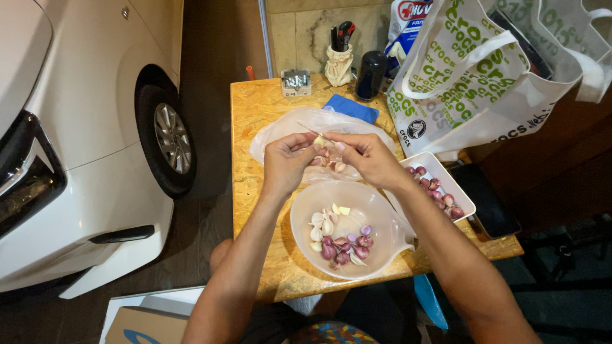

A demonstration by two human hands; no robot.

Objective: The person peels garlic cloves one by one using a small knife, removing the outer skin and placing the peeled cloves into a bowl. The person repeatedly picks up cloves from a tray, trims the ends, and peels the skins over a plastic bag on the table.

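Beside a parked white car (83, 127) stands a small wooden table (255, 121) made of pressed chips, and the person works over it. Both hands meet above a thin plastic bag (287, 127) that lies spread on the table. The left hand (287, 162) and the right hand (366, 156) pinch together one pale garlic clove (319, 141); the fingers are closed narrowly on it, and the clove seems to be only half out of its skin. A few more cloves (335, 164) lie on the bag just under the hands.

Below the hands sits a round translucent bowl (376, 255). It holds several white peeled garlic cloves (322, 223) and a group of purple peeled shallots (347, 247), so a good part of the peeling looks done. To the right, a white rectangular tray (468, 207) keeps shallots with skin (437, 188), touching each other in a row; these look not yet peeled. I judge the work to be somewhere in the middle.

At the far edge stand a dark cup (371, 75), a blue cloth (349, 108) and a large printed tote bag (478, 76).
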